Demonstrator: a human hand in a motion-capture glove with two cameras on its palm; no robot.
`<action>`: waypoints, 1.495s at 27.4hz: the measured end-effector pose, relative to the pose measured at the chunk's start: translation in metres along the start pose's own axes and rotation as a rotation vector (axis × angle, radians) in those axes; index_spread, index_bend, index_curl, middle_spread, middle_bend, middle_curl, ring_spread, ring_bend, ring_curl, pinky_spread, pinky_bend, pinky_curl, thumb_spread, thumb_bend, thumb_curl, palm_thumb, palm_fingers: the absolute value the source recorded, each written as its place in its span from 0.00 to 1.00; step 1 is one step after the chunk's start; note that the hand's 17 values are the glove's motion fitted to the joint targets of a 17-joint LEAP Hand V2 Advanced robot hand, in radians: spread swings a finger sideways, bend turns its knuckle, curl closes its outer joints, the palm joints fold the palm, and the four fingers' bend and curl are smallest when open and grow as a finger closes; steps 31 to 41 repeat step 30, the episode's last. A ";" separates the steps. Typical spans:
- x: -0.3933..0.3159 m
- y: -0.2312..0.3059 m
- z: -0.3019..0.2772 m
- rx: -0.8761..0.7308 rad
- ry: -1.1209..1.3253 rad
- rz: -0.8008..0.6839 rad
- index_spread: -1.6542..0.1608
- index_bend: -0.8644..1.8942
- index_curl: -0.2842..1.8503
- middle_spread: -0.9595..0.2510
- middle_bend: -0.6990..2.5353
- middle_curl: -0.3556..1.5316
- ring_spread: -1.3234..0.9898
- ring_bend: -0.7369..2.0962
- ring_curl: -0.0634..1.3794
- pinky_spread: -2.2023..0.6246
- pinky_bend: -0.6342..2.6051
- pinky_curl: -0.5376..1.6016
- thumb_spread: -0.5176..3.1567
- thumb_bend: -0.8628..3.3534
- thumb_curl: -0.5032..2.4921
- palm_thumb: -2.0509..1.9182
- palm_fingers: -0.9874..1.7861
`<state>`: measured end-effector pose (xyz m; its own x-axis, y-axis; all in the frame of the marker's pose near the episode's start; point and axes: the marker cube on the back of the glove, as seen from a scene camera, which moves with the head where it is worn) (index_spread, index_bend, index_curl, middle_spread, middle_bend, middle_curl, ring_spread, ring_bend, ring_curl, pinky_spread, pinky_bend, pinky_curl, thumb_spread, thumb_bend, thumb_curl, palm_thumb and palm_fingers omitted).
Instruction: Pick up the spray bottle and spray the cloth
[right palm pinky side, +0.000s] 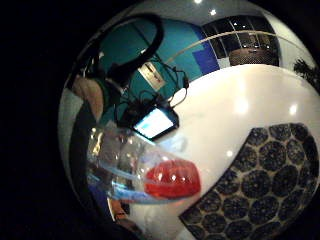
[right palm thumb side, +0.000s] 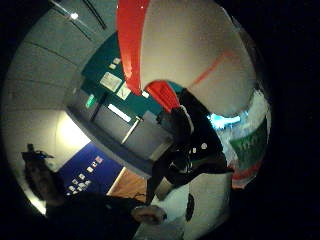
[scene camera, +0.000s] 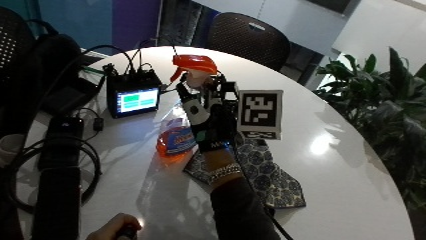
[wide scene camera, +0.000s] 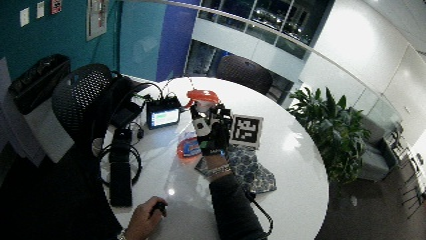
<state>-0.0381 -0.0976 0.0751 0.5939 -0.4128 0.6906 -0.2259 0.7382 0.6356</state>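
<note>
My gloved right hand (scene camera: 203, 117) grips the clear plastic spray bottle with the orange trigger head (scene camera: 194, 64), lifted upright above the white round table, the patterned dark-blue cloth (scene camera: 266, 172) lying below, toward my wrist.

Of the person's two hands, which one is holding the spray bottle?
The gloved right hand grips the spray bottle near its orange head, off the table. The bare hand sits at the table edge.

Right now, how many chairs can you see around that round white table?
2. One dark chair stands at the far side of the table; another mesh-backed chair stands at the side by the small screen. Others may be out of view.
</note>
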 end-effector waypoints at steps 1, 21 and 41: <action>0.001 0.001 -0.001 -0.026 0.035 -0.003 0.75 0.36 0.34 0.65 0.37 0.44 0.51 0.47 0.34 0.74 0.34 0.44 0.45 0.20 0.33 0.70 0.67; -0.043 0.018 -0.084 -0.712 0.962 0.044 0.71 0.36 0.28 0.75 0.27 0.37 0.56 0.38 0.27 0.87 0.33 0.42 0.46 0.20 0.30 0.69 0.49; -0.054 0.004 -0.097 -0.823 1.070 0.079 0.70 0.36 0.27 0.77 0.26 0.35 0.56 0.38 0.26 0.87 0.35 0.42 0.46 0.20 0.29 0.68 0.44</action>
